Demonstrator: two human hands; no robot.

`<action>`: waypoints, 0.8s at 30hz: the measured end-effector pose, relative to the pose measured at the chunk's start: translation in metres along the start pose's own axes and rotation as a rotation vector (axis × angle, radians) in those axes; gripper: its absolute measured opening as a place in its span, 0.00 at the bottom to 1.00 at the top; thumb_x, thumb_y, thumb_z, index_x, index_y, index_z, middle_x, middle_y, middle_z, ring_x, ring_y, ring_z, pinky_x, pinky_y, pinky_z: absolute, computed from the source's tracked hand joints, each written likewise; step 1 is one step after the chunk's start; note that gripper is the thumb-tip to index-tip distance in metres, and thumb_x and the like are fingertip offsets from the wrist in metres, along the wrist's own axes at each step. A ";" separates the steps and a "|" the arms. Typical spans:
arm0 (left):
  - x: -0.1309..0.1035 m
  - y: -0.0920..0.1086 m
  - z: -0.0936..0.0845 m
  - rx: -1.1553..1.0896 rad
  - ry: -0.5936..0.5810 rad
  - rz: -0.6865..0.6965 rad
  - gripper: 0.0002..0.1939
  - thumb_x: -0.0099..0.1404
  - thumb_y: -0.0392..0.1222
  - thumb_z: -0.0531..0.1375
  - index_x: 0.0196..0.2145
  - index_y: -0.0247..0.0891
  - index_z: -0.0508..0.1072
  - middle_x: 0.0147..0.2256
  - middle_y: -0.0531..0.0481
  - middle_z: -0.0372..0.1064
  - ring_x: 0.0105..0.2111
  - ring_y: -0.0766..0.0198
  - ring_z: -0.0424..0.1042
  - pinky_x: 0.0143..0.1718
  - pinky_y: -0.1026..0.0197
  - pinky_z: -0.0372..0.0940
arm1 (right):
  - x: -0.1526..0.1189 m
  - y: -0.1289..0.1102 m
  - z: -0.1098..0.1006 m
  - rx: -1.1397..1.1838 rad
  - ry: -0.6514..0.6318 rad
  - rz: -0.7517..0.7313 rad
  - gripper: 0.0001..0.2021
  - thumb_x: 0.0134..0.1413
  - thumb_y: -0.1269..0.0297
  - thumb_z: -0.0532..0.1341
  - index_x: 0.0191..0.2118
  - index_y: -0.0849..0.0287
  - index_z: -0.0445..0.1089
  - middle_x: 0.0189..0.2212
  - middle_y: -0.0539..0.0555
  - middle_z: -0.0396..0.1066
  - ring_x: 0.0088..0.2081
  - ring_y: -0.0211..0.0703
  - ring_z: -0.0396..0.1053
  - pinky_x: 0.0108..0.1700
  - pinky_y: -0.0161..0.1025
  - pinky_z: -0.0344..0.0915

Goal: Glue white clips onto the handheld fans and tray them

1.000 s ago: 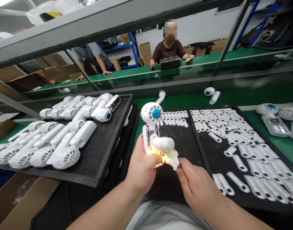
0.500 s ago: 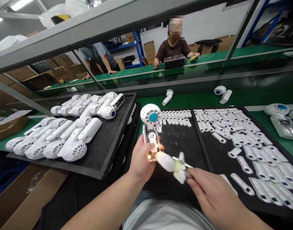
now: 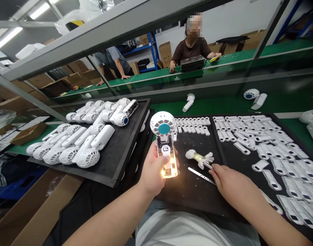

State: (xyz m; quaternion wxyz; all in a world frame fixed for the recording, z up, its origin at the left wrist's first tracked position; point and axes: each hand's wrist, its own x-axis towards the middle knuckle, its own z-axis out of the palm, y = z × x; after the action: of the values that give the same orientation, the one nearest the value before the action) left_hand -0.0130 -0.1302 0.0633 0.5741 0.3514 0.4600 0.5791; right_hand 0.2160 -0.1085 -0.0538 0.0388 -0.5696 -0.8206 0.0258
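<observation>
A white handheld fan (image 3: 162, 124) with a blue-green centre is held upright in my left hand (image 3: 152, 169), whose fingers wrap round its handle. The handle is open at the front, showing a lit circuit board (image 3: 167, 163) with a small display and glowing orange lights; my thumb presses on it. My right hand (image 3: 226, 174) pinches a metal tweezer-like tool (image 3: 209, 166). At the tool's end is a white, fluffy-looking piece with a yellowish middle (image 3: 199, 157), apart from the fan. A perforated metal strip (image 3: 201, 176) extends from beneath my right fingers.
Assembled white fans lie on a black tray (image 3: 115, 160) at left. Rows of white handle covers (image 3: 271, 150) fill the right tray. Loose fan parts (image 3: 189, 102) rest on the green bench. Across it, a person (image 3: 190, 48) sits and another leans. A cardboard box (image 3: 51, 201) stands lower left.
My right hand has moved right and away from the fan, taking the tool and white piece with it. My left hand still holds the fan. The view has shifted slightly left.
</observation>
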 end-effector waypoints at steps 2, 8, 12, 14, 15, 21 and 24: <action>-0.001 0.003 0.000 0.023 0.018 -0.015 0.13 0.54 0.38 0.59 0.38 0.38 0.65 0.36 0.50 0.67 0.25 0.65 0.69 0.22 0.61 0.66 | 0.003 -0.002 0.001 -0.006 -0.032 -0.007 0.12 0.68 0.62 0.51 0.38 0.57 0.70 0.28 0.54 0.71 0.28 0.46 0.72 0.26 0.38 0.52; -0.003 0.008 0.003 0.091 0.040 -0.060 0.12 0.55 0.37 0.58 0.39 0.39 0.64 0.35 0.51 0.68 0.26 0.64 0.69 0.23 0.61 0.66 | 0.003 -0.007 0.002 0.028 -0.066 -0.007 0.13 0.68 0.63 0.50 0.41 0.57 0.72 0.32 0.55 0.70 0.33 0.48 0.72 0.30 0.39 0.58; 0.034 0.027 0.012 0.280 0.041 -0.209 0.10 0.55 0.36 0.57 0.38 0.37 0.65 0.32 0.47 0.68 0.23 0.61 0.70 0.20 0.60 0.66 | 0.002 -0.007 -0.007 0.114 -0.136 0.026 0.13 0.67 0.63 0.52 0.45 0.59 0.73 0.35 0.58 0.71 0.37 0.50 0.72 0.37 0.43 0.64; 0.075 0.041 0.018 0.422 0.052 -0.213 0.08 0.55 0.35 0.58 0.35 0.36 0.65 0.30 0.47 0.68 0.22 0.61 0.69 0.21 0.58 0.66 | 0.007 -0.005 -0.018 0.141 -0.143 0.065 0.16 0.65 0.60 0.56 0.51 0.61 0.72 0.40 0.61 0.72 0.41 0.54 0.72 0.41 0.45 0.66; 0.099 0.049 0.022 0.454 0.072 -0.184 0.08 0.55 0.34 0.58 0.35 0.36 0.65 0.29 0.48 0.67 0.22 0.61 0.69 0.22 0.58 0.67 | 0.012 -0.005 -0.025 0.134 -0.117 0.084 0.19 0.64 0.57 0.57 0.55 0.63 0.70 0.44 0.64 0.71 0.44 0.57 0.71 0.43 0.47 0.66; 0.218 0.094 0.046 0.598 0.118 -0.084 0.10 0.63 0.42 0.57 0.40 0.34 0.67 0.31 0.42 0.71 0.29 0.57 0.74 0.32 0.55 0.71 | 0.089 -0.024 -0.054 0.184 0.006 -0.064 0.25 0.65 0.56 0.54 0.61 0.67 0.63 0.54 0.68 0.66 0.55 0.60 0.64 0.53 0.49 0.64; 0.228 0.116 0.042 0.739 0.128 0.028 0.20 0.63 0.51 0.58 0.46 0.34 0.68 0.44 0.32 0.72 0.46 0.45 0.73 0.42 0.46 0.70 | 0.139 -0.041 -0.046 0.184 -0.041 -0.270 0.23 0.62 0.72 0.52 0.62 0.64 0.63 0.59 0.63 0.64 0.56 0.50 0.63 0.57 0.42 0.59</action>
State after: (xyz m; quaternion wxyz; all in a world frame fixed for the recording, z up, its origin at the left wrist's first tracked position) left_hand -0.0345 0.1103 0.1580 0.3707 0.5041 0.6682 0.4024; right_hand 0.1337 0.0074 0.0000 0.0773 -0.4474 -0.8845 0.1070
